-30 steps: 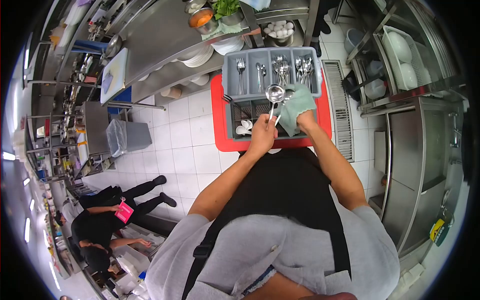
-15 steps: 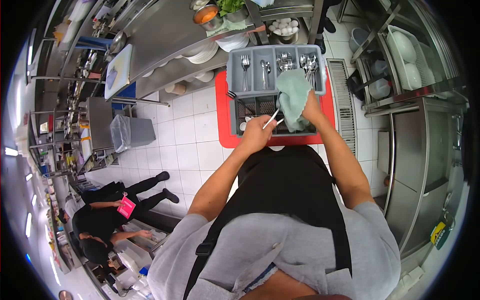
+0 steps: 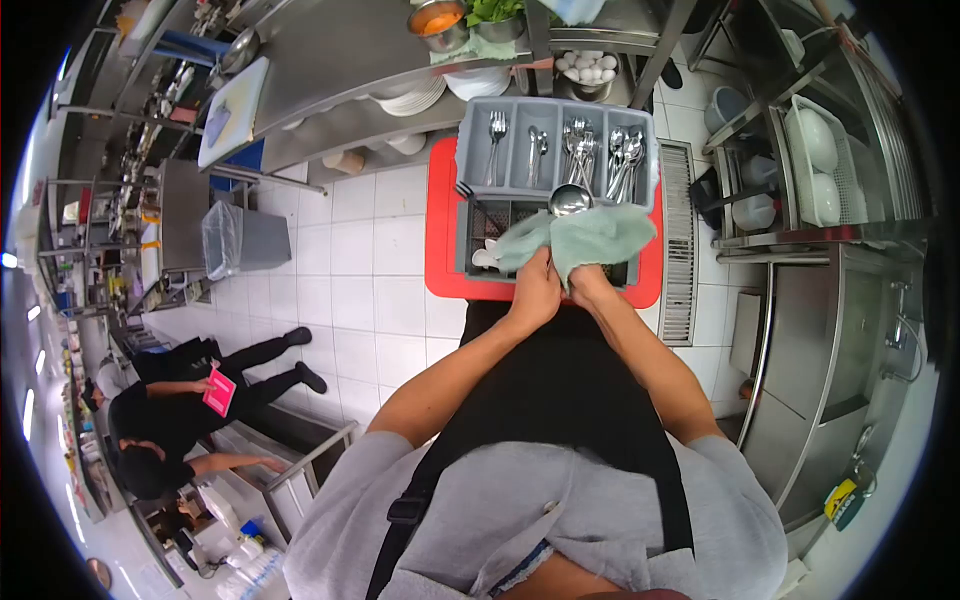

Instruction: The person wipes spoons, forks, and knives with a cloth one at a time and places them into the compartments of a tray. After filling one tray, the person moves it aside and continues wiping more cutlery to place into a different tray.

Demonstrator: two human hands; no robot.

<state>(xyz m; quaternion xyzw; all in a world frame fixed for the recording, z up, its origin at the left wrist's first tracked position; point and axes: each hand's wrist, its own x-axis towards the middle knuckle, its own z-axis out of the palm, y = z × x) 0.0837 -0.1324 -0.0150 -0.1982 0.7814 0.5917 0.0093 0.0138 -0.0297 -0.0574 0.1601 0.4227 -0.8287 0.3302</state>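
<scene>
A pale green cloth [image 3: 610, 236] is bunched between my two hands, over the dark lower bin [image 3: 480, 222]. A ladle [image 3: 571, 200] sticks out above the cloth, its bowl facing up and its handle hidden. My left hand [image 3: 538, 288] is closed at the cloth's lower edge. Partly under the cloth, my right hand [image 3: 590, 284] is closed on it. Beyond them lies a grey cutlery tray [image 3: 513, 150] with forks [image 3: 495, 145] and spoons [image 3: 625, 160] in separate compartments. White utensils [image 3: 486, 256] lie at the bin's left.
A red surface [image 3: 440, 200] lies under the bins. Behind are a steel counter [image 3: 350, 50], stacked plates [image 3: 415, 98] and a bowl of eggs [image 3: 586, 68]. A grey waste bin [image 3: 262, 240] stands left. At lower left a person [image 3: 165, 425] holds a pink card [image 3: 219, 391]. Steel cabinets [image 3: 840, 330] stand right.
My hands have come together, with the cloth lowered and spread away from the cutlery tray. The ladle's bowl now shows above it. The white handles in my left hand no longer show.
</scene>
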